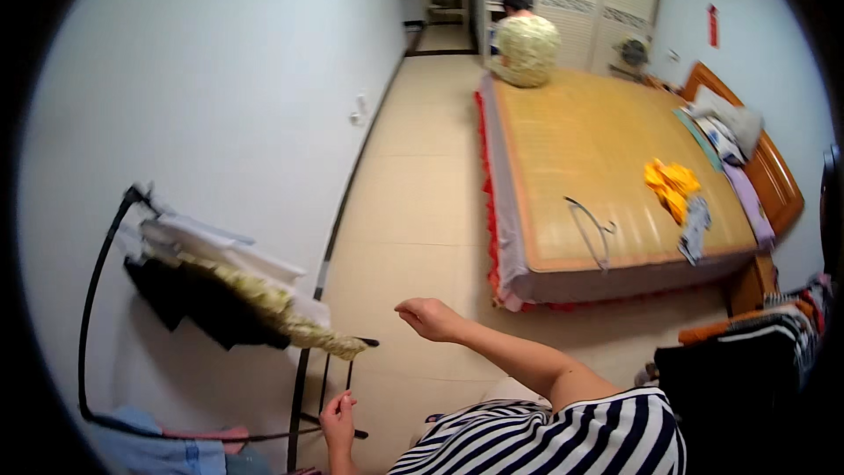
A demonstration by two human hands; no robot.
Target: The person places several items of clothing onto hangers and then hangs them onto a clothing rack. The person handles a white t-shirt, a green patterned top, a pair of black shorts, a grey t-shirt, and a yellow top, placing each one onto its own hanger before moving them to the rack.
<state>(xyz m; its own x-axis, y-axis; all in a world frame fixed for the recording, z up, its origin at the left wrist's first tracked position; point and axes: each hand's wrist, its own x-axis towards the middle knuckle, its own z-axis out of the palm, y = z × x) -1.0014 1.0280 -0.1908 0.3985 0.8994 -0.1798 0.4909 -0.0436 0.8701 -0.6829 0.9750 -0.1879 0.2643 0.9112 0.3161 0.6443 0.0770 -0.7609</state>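
Note:
My right hand [430, 320] is held out over the tiled floor, its fingers together and nothing visible in them. Low down, my left hand [338, 414] has its fingers loosely curled beside the black metal clothes rack [300, 382]; whether it touches the frame cannot be made out. Hanging from the rack are white clothes [224, 244], a pale yellow-green garment [277, 303] and a black garment [204, 303], all somewhat blurred. To the right, a grey clothes hanger [597, 227] lies on the bed mat [580, 145], with a yellow cloth [671, 186] and a grey patterned cloth [694, 231] farther over.
Beyond the bed, a person [515, 1] is mostly hidden behind a bulky pale-green bundle [527, 51]. A floor strip [419, 204] runs between bed and wall to a doorway. Clothes [725, 369] hang at my right. A fan [634, 51] stands by the wardrobe [573, 6].

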